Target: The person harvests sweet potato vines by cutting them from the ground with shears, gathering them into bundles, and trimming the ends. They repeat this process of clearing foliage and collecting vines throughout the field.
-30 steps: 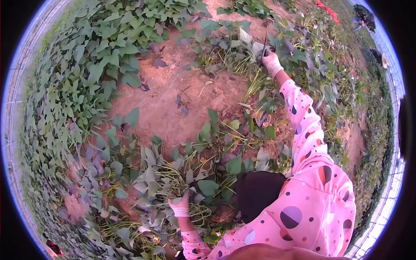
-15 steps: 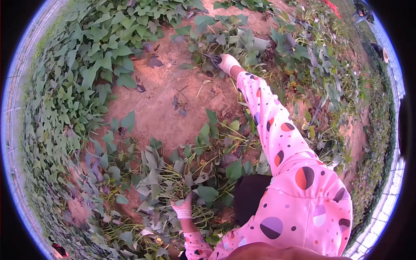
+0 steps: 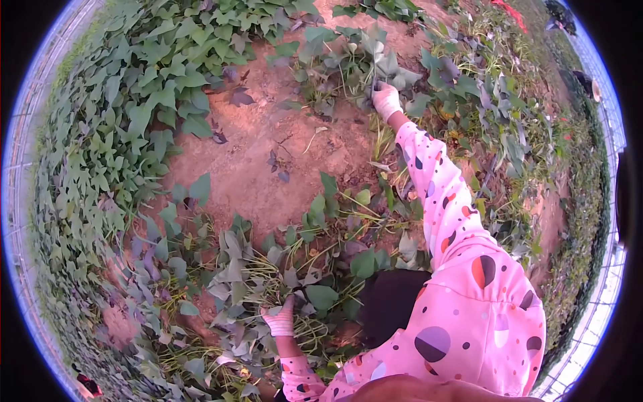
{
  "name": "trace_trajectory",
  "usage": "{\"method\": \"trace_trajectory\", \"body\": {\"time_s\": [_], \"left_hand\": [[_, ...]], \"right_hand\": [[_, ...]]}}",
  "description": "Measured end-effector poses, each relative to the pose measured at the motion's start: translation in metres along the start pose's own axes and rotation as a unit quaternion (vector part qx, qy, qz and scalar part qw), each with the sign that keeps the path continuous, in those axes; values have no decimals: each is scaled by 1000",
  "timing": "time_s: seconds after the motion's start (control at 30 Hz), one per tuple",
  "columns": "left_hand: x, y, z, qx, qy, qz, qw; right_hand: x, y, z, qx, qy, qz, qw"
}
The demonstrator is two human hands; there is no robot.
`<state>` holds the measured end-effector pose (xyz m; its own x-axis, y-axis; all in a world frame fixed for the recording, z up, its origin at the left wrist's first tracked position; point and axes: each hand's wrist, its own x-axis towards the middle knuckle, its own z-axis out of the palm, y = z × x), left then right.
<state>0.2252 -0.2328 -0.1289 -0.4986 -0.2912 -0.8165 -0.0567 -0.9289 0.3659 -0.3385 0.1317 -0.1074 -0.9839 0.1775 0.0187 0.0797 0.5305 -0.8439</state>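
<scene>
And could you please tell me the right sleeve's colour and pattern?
The right sleeve is pink with multicoloured dots, best seen in the head view.

Shows rough, matt soil (image 3: 248,181); smooth leaf (image 3: 322,297) beside left glove (image 3: 280,321) of ribbed knit; right sleeve (image 3: 439,184) of matt cloth.

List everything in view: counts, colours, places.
Vines: many, mostly green, thickest left
Soil: one main bare stretch, reddish brown, centre
Tool: one, dark, upper centre, partly hidden
Red item: one, red, top right
Grid: two bands, pale, side edges
Black patch: one, black, lower centre, unclear what
Red-black shape: one, bottom left, too small to tell
Top: one, pink, spotted, lower right
Left grip: one, pale glove, lower centre, among vines
Right grip: one, pale glove, upper centre, holding tool
</scene>
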Motion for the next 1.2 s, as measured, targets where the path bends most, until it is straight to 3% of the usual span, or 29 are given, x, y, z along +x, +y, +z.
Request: {"method": "trace_trajectory", "body": {"time_s": [0.07,0.1,0.2,0.23,0.27,0.33,0.37,0.4,0.47,0.5,0.53,0.57,0.6,0.63,0.67,0.7,0.73,0.77,0.8,0.83,0.87,0.93,1.0,1.1,1.13,1.17,1.2], "left_hand": [[-6,-3,2,32,-3,29,999],[-7,-1,4,68,-3,58,996],[-31,8,29,74,-61,110,989],[-27,14,15,167,-74,157,971],[-43,21,28,166,-79,166,969],[-100,37,87,472,-28,284,834],[-138,37,122,368,4,283,886],[-88,49,53,405,-46,320,855],[-131,62,90,436,-56,366,820],[-203,57,163,271,-27,309,911],[-180,67,132,413,-85,409,810],[-201,74,152,522,-57,515,678],[-242,66,187,448,-95,537,708],[-247,67,194,296,-92,452,836],[-260,71,202,324,-89,491,804],[-286,72,214,302,-105,475,820],[-279,72,206,306,-131,522,786],[-289,73,208,281,-121,493,815],[-291,74,204,283,-134,492,812],[-299,72,206,251,-147,488,823],[-313,66,208,173,-184,457,853],[-317,63,200,169,-228,508,813],[-326,65,185,151,-227,517,811],[-321,71,151,298,-213,588,721],[-336,65,150,97,-304,419,850],[-329,63,144,247,-210,566,758],[-320,59,138,386,-102,672,624]], "right_hand": [[-10,-10,-40,268,19,56,962],[-18,-20,-61,296,33,90,951],[-48,-55,-115,390,102,29,915],[-65,-69,-131,367,101,18,924],[-81,-86,-147,344,97,3,934],[-120,-126,-175,333,82,-16,939],[-134,-142,-190,355,84,-44,930],[-146,-159,-204,376,83,-72,920],[-182,-222,-247,365,33,-106,924],[-198,-250,-270,299,-2,-105,949],[-209,-270,-283,261,-46,-115,957],[-218,-290,-293,261,-95,-141,950],[-230,-309,-299,259,-153,-168,939],[-245,-333,-297,254,-200,-188,927],[-251,-348,-293,192,-251,-229,921],[-269,-369,-284,173,-311,-246,902],[-289,-386,-275,152,-364,-261,881],[-298,-396,-261,50,-385,-444,808],[-326,-416,-250,83,-487,-301,816],[-344,-420,-231,92,-524,-292,795],[-365,-435,-220,77,-545,-354,756],[-400,-446,-180,96,-576,-398,708],[-443,-466,-168,54,-638,-334,692],[-472,-458,-143,111,-640,-311,694],[-480,-455,-134,110,-651,-317,681],[-484,-450,-126,92,-614,-356,699],[-490,-446,-123,71,-573,-392,716]]}}
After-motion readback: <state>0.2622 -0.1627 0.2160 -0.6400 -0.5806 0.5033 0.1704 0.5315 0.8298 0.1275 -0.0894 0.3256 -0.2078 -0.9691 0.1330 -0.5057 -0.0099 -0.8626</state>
